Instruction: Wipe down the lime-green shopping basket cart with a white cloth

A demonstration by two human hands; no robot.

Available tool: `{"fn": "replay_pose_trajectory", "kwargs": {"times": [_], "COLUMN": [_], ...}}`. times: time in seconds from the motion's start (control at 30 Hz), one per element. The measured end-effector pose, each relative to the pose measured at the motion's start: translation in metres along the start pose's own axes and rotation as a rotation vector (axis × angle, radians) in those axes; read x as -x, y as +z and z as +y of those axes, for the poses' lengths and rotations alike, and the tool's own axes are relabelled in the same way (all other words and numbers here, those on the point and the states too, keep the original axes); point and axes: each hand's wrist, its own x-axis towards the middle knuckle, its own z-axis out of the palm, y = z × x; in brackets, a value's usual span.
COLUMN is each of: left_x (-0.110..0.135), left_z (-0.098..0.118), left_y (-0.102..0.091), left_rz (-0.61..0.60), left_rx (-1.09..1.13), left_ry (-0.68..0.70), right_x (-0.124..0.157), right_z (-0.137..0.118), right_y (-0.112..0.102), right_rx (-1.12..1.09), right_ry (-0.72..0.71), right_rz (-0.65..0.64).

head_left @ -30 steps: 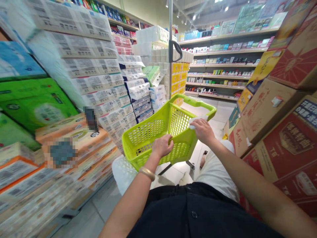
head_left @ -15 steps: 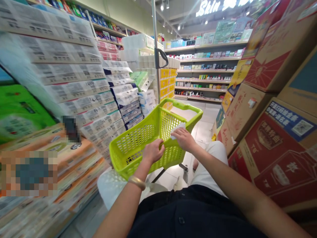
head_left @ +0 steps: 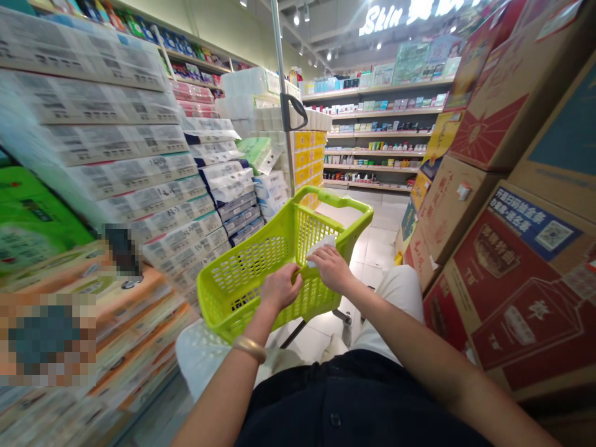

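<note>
A lime-green shopping basket with perforated walls, on a wheeled frame, stands in front of my knees. Its moulded handle is at the far right end. My left hand is closed around the near rim of the basket. Just to its right, my right hand presses a white wipe against the same rim, fingers bent over it. The wipe is partly hidden under the fingers. Through the basket's holes I see its floor, with nothing lying on it that I can make out.
Stacked tissue packs rise on the left, with orange packs lower down. Cardboard cartons are piled close on the right. A metal pole with a dark handle stands beyond the basket. Stocked shelves line the back.
My right hand has slid the wipe along the rim toward my left hand, so the two hands are closer. The left hand keeps its grip. The whole view has shifted slightly.
</note>
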Motion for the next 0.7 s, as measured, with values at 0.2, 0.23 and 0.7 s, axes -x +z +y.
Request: {"fn": "replay_pose_trajectory", "kwargs": {"times": [0.2,0.23,0.7], "left_x": [0.001,0.001,0.005], "left_z": [0.000,0.001,0.000], "left_y": [0.001,0.002,0.001], "left_rz": [-0.015,-0.017,-0.024], "left_rx": [0.000,0.000,-0.038], "left_ry": [-0.026,-0.029,-0.016], "right_x": [-0.001,-0.001,-0.004], "right_z": [0.067,0.076,0.023], "right_y": [-0.049,-0.055,-0.025], "right_rx": [0.086,0.098,0.062], "right_ry": [0.142,0.193,0.041], "right_rz": [0.028,0.052,-0.088]}}
